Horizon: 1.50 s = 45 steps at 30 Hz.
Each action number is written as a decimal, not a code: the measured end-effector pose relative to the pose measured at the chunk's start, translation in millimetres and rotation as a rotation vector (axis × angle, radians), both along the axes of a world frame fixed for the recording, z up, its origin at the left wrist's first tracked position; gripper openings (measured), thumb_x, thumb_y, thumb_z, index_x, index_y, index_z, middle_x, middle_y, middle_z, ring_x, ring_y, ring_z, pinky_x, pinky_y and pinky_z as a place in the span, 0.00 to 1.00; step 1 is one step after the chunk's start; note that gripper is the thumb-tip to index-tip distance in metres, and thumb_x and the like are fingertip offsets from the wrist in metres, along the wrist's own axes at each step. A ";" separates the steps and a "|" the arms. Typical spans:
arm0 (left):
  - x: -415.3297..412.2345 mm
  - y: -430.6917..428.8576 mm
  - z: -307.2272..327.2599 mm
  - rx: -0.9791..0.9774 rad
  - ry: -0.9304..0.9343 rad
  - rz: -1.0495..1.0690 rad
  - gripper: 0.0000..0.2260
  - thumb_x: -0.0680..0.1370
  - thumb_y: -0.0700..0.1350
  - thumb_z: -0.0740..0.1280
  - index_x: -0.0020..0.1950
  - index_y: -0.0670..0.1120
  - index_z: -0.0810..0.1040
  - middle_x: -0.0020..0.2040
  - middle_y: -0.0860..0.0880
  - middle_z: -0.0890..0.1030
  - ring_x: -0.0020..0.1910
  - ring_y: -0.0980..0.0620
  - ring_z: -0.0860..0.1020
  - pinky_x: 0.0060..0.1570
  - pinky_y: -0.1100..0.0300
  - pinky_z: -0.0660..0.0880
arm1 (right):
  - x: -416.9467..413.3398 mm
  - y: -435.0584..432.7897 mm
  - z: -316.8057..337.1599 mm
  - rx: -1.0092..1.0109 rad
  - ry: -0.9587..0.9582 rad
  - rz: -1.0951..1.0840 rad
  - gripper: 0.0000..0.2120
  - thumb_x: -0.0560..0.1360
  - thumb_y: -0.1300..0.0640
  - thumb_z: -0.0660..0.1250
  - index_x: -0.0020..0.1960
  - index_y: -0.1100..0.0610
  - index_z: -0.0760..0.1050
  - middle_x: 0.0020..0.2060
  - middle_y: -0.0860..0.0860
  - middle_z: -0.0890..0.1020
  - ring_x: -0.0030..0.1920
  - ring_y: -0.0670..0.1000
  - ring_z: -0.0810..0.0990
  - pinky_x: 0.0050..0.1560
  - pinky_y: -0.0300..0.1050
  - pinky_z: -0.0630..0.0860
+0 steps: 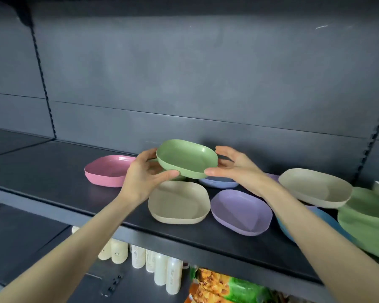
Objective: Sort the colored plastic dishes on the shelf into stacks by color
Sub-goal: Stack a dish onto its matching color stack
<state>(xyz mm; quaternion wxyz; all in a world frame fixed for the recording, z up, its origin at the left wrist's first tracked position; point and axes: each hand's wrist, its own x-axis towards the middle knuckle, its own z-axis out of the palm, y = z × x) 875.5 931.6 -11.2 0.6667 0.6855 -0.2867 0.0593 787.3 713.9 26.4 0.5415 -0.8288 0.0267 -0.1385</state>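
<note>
I hold a green dish [185, 157] in the air above the dark shelf [42, 169], tilted toward me. My left hand [143, 173] grips its left rim and my right hand [234, 167] grips its right rim. Under it lie a beige dish [177, 202], a purple dish [241, 211] and a pale blue-purple dish [219, 182], partly hidden. A pink dish [106, 170] rests to the left. To the right sit a second beige dish [315, 191], a blue dish [324, 217] behind my right forearm, and green dishes [365, 217] at the frame edge.
The shelf's back wall [184, 84] is dark grey, with slotted uprights at left and right. The left part of the shelf holds nothing but the pink dish. On the level below stand white bottles [162, 270] and colourful snack bags [223, 287].
</note>
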 end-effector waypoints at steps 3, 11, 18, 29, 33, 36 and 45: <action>24.0 0.4 -2.6 0.030 0.008 0.050 0.24 0.67 0.34 0.75 0.61 0.42 0.72 0.47 0.55 0.80 0.41 0.66 0.81 0.42 0.71 0.77 | 31.5 -2.6 4.8 -0.028 0.017 0.045 0.37 0.67 0.62 0.76 0.72 0.57 0.63 0.64 0.46 0.72 0.59 0.41 0.76 0.48 0.26 0.73; 71.2 -0.7 -13.5 0.237 -0.009 0.210 0.22 0.66 0.43 0.78 0.58 0.46 0.79 0.46 0.53 0.84 0.42 0.58 0.83 0.50 0.63 0.79 | 105.4 -30.3 3.6 -0.161 0.220 0.230 0.21 0.67 0.65 0.76 0.53 0.48 0.73 0.51 0.42 0.83 0.51 0.35 0.80 0.54 0.30 0.73; 78.9 -10.2 -25.5 0.431 -0.071 0.359 0.21 0.67 0.53 0.77 0.55 0.46 0.79 0.44 0.52 0.83 0.45 0.50 0.81 0.50 0.57 0.78 | 146.5 -39.3 -1.0 -0.213 0.341 0.299 0.26 0.67 0.66 0.76 0.60 0.52 0.71 0.57 0.45 0.79 0.60 0.41 0.76 0.58 0.33 0.71; 109.1 -3.0 -48.5 0.668 -0.056 0.299 0.17 0.70 0.58 0.73 0.47 0.46 0.79 0.41 0.51 0.84 0.44 0.48 0.82 0.47 0.51 0.78 | 165.8 -27.3 -13.5 -0.403 0.414 0.271 0.39 0.66 0.59 0.77 0.73 0.53 0.64 0.71 0.48 0.69 0.72 0.47 0.63 0.69 0.38 0.63; 118.9 -3.1 -48.8 0.662 -0.040 0.254 0.17 0.70 0.57 0.73 0.51 0.46 0.79 0.43 0.51 0.84 0.46 0.49 0.82 0.49 0.51 0.77 | 169.6 -26.1 -16.7 -0.447 0.405 0.232 0.37 0.67 0.55 0.77 0.72 0.51 0.65 0.70 0.47 0.70 0.71 0.47 0.65 0.64 0.37 0.64; 126.8 -1.9 -47.1 0.645 -0.019 0.203 0.16 0.70 0.54 0.74 0.52 0.46 0.80 0.44 0.52 0.84 0.46 0.53 0.82 0.52 0.52 0.77 | 172.3 -24.5 -19.6 -0.469 0.401 0.209 0.38 0.67 0.53 0.77 0.72 0.51 0.65 0.69 0.47 0.70 0.71 0.47 0.66 0.64 0.37 0.64; 141.7 5.7 -36.8 0.636 -0.011 0.128 0.16 0.71 0.47 0.75 0.57 0.46 0.78 0.42 0.58 0.81 0.42 0.65 0.79 0.43 0.76 0.71 | 185.6 -17.3 -25.1 -0.538 0.404 0.167 0.43 0.66 0.49 0.77 0.75 0.54 0.60 0.71 0.48 0.68 0.71 0.48 0.65 0.69 0.42 0.64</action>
